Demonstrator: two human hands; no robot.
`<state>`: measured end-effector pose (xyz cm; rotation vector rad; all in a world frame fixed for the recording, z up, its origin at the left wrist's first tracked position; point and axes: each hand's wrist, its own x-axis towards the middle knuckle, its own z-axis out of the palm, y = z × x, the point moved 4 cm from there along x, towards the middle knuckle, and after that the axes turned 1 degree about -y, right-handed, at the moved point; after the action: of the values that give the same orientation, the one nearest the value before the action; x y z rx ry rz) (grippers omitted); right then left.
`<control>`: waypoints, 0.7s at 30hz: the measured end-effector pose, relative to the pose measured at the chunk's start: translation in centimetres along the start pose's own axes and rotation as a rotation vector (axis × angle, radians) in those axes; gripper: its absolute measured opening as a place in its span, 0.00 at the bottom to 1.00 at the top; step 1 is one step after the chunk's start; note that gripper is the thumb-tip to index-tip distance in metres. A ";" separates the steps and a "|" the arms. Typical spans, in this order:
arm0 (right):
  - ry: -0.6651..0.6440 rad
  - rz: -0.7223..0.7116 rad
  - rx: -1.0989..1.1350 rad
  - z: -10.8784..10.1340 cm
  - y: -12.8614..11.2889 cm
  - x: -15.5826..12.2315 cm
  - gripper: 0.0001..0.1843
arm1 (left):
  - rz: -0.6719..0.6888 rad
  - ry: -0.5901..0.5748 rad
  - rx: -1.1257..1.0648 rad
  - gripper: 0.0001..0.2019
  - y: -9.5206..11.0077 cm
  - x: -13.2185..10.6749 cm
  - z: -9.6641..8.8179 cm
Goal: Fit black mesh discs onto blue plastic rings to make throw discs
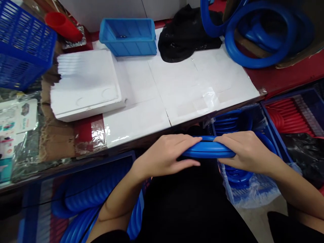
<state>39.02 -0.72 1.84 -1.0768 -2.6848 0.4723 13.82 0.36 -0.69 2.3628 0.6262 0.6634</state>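
Both my hands grip one blue rubber ring, held edge-on just below the table's front edge. My left hand wraps over its left end, fingers on top and thumb underneath. My right hand clasps its right end the same way. The ring hangs above my dark lap. Directly beneath my right hand, a stack of the same blue rings lies in a plastic-lined blue crate.
White paper covers the table, with a white foam box, a small blue bin, a black cloth and large blue rings. A blue basket stands far left. More blue rings fill a crate lower left; red rings lie right.
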 end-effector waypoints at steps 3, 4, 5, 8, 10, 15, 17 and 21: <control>-0.044 -0.018 -0.003 0.1 -0.6 0.1 0.14 | 0.031 0.013 0.089 0.23 1.6 1.3 1.1; -0.070 -0.028 0.026 0.0 -0.7 0.0 0.18 | 0.044 0.024 0.087 0.22 1.7 1.3 1.1; -0.086 -0.041 0.058 -0.1 -0.8 -0.1 0.22 | 0.058 0.038 0.077 0.21 1.8 1.2 1.1; -0.058 -0.062 0.099 -0.2 -1.0 -0.6 0.22 | 0.088 0.093 0.055 0.20 1.7 0.7 0.9; -0.013 -0.053 0.070 0.1 -1.2 -0.8 0.18 | 0.081 0.117 0.063 0.19 1.6 0.4 1.0; 0.021 -0.070 0.074 1.3 -1.3 -0.8 0.17 | 0.065 0.121 0.042 0.21 1.6 0.3 0.9; 0.023 -0.078 0.102 1.5 -0.9 -0.9 0.18 | 0.064 0.109 0.000 0.25 1.3 0.0 0.5; 0.059 -0.115 0.168 1.4 0.6 -1.5 0.21 | 0.010 0.082 -0.075 0.33 -0.5 -1.3 -0.7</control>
<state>40.00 -1.67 0.18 -0.8718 -2.5840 0.6220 12.31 0.27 -0.94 2.2808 0.6139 0.7777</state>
